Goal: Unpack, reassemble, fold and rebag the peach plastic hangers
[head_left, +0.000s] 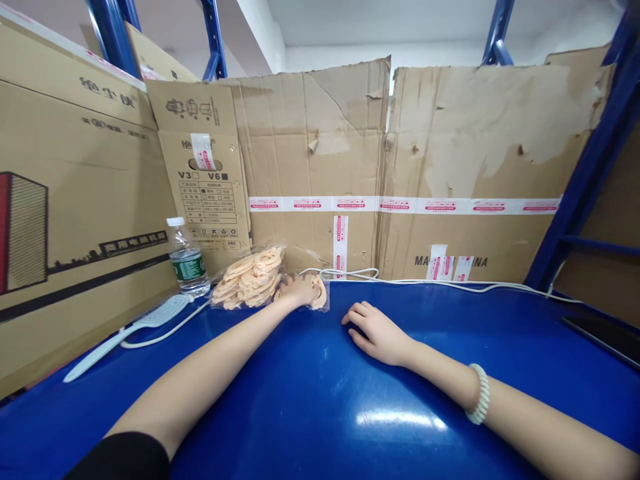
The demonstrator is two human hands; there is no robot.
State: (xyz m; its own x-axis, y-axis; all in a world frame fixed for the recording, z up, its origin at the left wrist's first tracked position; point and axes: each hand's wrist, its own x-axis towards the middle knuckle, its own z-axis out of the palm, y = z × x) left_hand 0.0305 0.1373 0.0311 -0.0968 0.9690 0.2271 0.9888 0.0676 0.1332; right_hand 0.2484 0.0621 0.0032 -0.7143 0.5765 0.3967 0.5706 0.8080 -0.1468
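My left hand (299,290) is at the back of the blue table, its fingers curled over a small clear bag of beige ring-shaped pieces (320,292); the fingertips are partly hidden. Just left of it lies a larger clear bag of flat beige pieces with rounded, loop-like outlines (250,277), heaped together. What these pieces are I cannot tell. Over the middle of the table, my right hand (379,331) has its fingers apart and slightly bent, palm down, with nothing in it. A pale coiled band (480,395) circles the right wrist.
A water bottle (187,257) stands at the back left, beside a pale hairbrush (133,330). A white cable (450,285) runs along the back edge. Cardboard sheets (310,153) wall off the rear. A dark flat device (605,339) lies at the right edge of the blue table (320,413).
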